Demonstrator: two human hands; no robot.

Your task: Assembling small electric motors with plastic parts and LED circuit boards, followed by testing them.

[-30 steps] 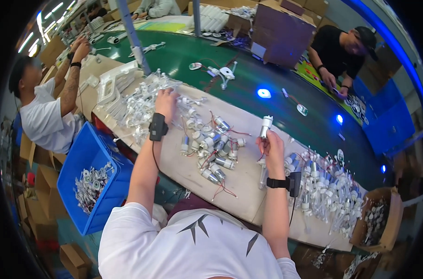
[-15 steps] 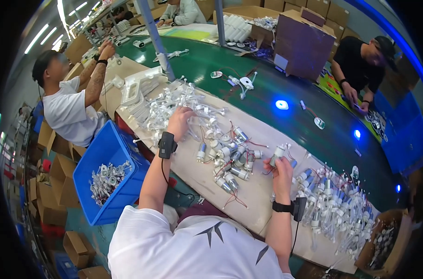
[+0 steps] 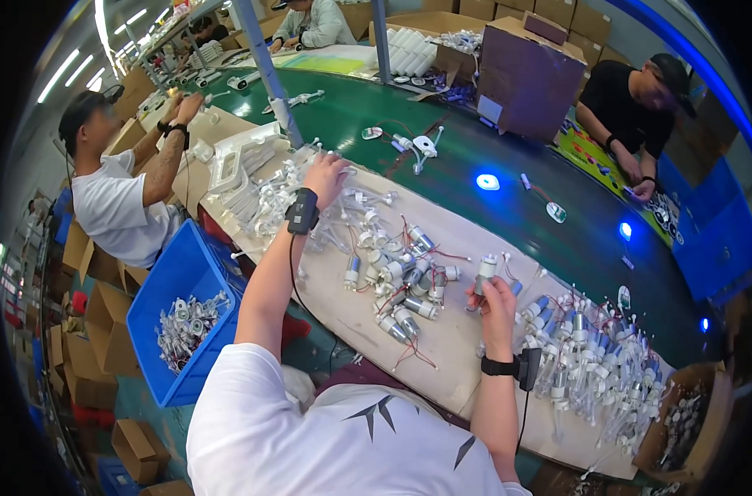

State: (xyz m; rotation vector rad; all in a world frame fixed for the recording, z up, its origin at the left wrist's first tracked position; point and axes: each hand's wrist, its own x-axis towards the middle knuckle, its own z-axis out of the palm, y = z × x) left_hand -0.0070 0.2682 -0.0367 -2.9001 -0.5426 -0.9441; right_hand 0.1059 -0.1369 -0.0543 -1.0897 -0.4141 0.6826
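Observation:
My left hand (image 3: pixel 325 178) reaches over the far left pile of clear and white plastic parts (image 3: pixel 273 186). Its fingers stretch down among the parts and look open; the fingertips are partly hidden. In my right hand (image 3: pixel 498 304) is a small cylindrical motor (image 3: pixel 487 268) with a white cap, held upright between thumb and fingers above the board. Between my hands lies a loose heap of similar silver motors (image 3: pixel 413 281) with white caps and thin red wires.
To the right spreads a big pile of motors fitted with clear plastic parts (image 3: pixel 591 355). A blue bin (image 3: pixel 157 331) stands at left, a cardboard box (image 3: pixel 706 397) at right. Beyond runs a green conveyor (image 3: pixel 442 194) carrying small parts. Co-workers sit left and across.
My left hand has moved farther away, deeper over the pile of plastic parts. My right hand still holds the motor in nearly the same place. The view has shifted slightly.

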